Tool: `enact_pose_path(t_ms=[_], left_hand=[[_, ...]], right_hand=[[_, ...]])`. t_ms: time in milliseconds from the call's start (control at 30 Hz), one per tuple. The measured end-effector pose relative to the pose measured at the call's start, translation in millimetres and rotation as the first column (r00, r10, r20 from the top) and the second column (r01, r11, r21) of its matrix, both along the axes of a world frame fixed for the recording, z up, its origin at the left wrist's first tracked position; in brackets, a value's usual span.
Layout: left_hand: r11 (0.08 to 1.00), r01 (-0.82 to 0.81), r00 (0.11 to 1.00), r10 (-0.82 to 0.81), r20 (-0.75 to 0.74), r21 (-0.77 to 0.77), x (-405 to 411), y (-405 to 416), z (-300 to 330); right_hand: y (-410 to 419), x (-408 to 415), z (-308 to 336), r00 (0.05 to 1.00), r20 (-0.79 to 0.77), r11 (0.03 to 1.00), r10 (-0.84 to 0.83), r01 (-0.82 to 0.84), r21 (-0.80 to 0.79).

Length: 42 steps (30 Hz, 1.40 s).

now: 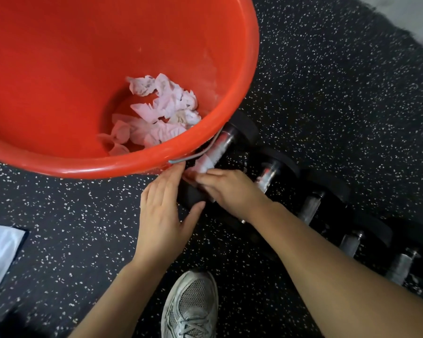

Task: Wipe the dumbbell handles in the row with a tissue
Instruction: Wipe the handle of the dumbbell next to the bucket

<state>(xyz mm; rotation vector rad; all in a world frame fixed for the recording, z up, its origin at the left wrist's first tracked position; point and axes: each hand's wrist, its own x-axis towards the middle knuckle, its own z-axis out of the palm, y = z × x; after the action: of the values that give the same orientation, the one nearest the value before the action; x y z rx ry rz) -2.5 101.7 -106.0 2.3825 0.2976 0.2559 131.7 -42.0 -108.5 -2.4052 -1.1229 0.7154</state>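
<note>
The person is crouching over a row of dumbbells [310, 206] that is lying on the speckled floor [327, 93], running away from the red bucket [59, 81] toward the lower right. The right hand [230, 189] is pressing a white tissue [209, 159] onto the handle of the dumbbell just beside the bucket, its fingers [206, 175] curled down on the paper. The left hand [164, 211] is bracing that dumbbell's near black end, fingers spread and holding nothing else. Crumpled tissues [156, 118] are piling up in the bucket's bottom, so I would guess a fair share of the wiping is already behind them. At least four more handles farther from the bucket are showing; whether those are clean I cannot tell. A grey shoe [191, 306] is planted well below the bucket.
</note>
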Motion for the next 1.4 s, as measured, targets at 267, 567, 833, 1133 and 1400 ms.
enact_pose_path(t_ms=[267,567,833,1133,1400], left_hand=[[1.000,-0.020,1.000,0.020,0.007,-0.005,-1,-2,1],[1.000,-0.024,1.000,0.024,0.014,0.010,-1,-4,-2],[1.000,-0.028,1.000,0.028,0.008,0.013,0,-3,-1],[1.000,-0.030,1.000,0.030,-0.001,0.007,0,-3,0],[0.999,-0.036,0.999,0.036,0.005,0.008,0,-4,-1]], right_hand=[[-2,28,3,0.927,0.186,0.944,-0.325,0.329,0.007],[2,2,-4,0.972,0.065,0.974,-0.228,0.226,0.031],[2,11,5,0.997,0.064,0.999,-0.036,0.036,-0.001],[1,30,-6,0.900,0.132,0.909,-0.416,0.412,0.056],[5,-1,-2,0.999,0.001,0.998,-0.041,0.041,0.050]])
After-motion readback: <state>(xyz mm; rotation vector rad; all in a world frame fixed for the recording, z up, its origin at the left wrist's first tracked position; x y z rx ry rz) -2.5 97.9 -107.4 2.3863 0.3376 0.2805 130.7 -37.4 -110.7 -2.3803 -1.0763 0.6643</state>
